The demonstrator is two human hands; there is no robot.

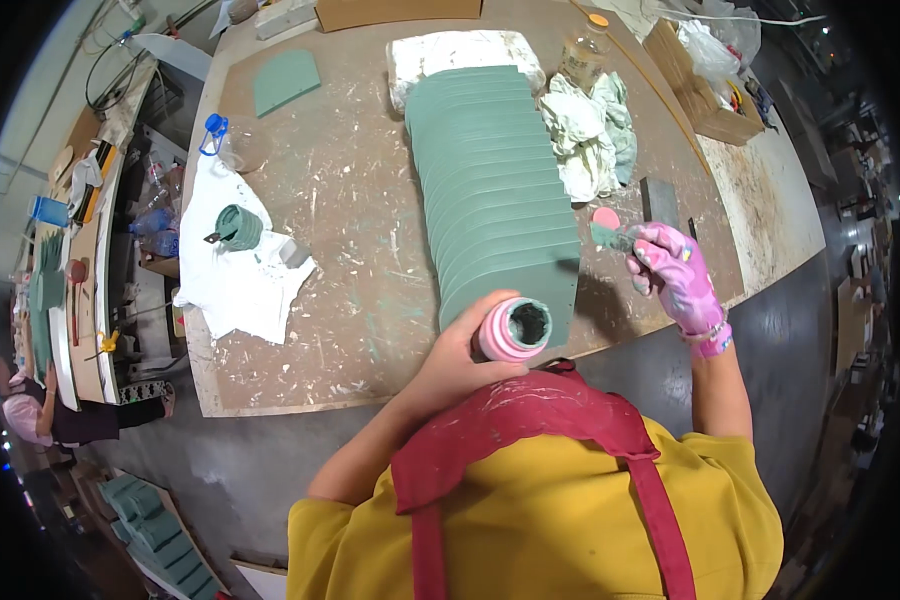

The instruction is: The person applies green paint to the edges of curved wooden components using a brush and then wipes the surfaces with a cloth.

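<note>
2 hands at work over the near edge of the brown surface [350, 190]. Left hand [460, 355] bare, grip clamped around pink cup [515, 330] with green paste inside. Right hand [675, 275] in pink glove, grip clamped on small green-smeared scraper [612, 236]. Between both, long overlapping row of green panels [495, 180]. Beside the row, crumpled rags [590, 130].

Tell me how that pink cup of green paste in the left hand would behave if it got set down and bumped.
The pink cup looks round and taller than wide, so it would probably tip, then roll. Its open top shows dark green paste inside, likely to smear out slowly rather than pour. The left hand wraps it bare, and green smears on the rim suggest a slippery grip.
</note>
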